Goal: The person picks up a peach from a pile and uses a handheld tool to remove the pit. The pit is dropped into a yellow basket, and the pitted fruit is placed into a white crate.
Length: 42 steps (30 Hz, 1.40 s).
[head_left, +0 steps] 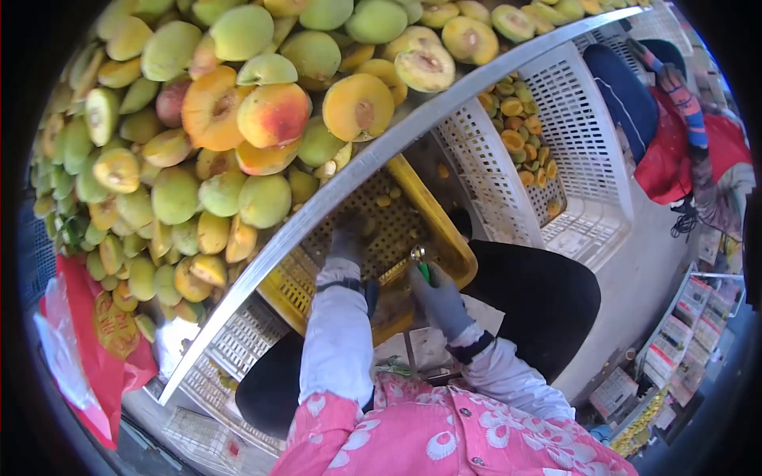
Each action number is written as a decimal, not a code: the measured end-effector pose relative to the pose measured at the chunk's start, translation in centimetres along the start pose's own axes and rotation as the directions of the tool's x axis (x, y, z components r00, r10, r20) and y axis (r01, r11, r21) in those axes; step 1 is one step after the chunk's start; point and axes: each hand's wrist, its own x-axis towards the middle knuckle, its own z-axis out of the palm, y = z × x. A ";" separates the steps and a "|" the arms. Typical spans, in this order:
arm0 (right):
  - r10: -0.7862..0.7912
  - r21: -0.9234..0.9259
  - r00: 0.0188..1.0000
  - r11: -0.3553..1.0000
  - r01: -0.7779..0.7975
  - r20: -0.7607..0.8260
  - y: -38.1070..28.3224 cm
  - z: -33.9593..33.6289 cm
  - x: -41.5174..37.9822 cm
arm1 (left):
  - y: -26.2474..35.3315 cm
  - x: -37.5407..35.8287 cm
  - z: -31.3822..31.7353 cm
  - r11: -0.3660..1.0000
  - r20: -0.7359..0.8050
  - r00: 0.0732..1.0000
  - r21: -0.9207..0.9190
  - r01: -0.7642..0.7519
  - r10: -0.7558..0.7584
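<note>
Red plastic makes up the bag [139,366] at 8 o'clock, gold print on its front, beside a broad heap of fruit [175,196] that fills 9 to 12 o'clock; many are green and whole, others are cut to show orange or pale flesh. A metal edge [468,91] runs from 7 o'clock up to 1 o'clock, bounding the heap. Just below it, near the dial's centre, the left hand [347,244], in a dark glove, reaches into a yellow crate [451,236] with a few small pieces [382,201] on its holed floor; whether its fingers are curled or spread I can't make out. Toward 4 o'clock from it, the right hand [442,301], in a grey glove, grips a green-handled tool [425,274], its shiny metal tip pointing toward 11 o'clock over the crate. At 2 o'clock a white crate [567,103] holds halved fruit [520,147]; beyond it shows another person's arm [689,111] beside red cloth [667,155].
</note>
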 end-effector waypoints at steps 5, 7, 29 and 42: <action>-0.293 0.092 0.952 0.954 0.286 0.083 -4.5 1.1 -2.0 | 12.3 1.2 -19.7 0.259 0.065 0.880 -0.943 0.208 -0.470; -0.423 -0.028 0.891 0.901 0.433 0.165 -5.7 0.9 -3.9 | 15.4 0.0 -23.7 -0.278 0.307 0.835 -0.941 0.194 -0.456; -0.737 -0.516 0.559 0.332 0.790 0.380 -7.4 4.7 -20.7 | 21.2 -11.9 -33.1 -0.467 0.122 0.841 -0.869 -0.167 -0.527; -0.792 -0.509 0.496 0.281 0.814 0.355 -6.5 7.9 -22.4 | 21.6 -13.3 -35.8 -0.277 0.054 0.643 -0.928 -0.251 -0.764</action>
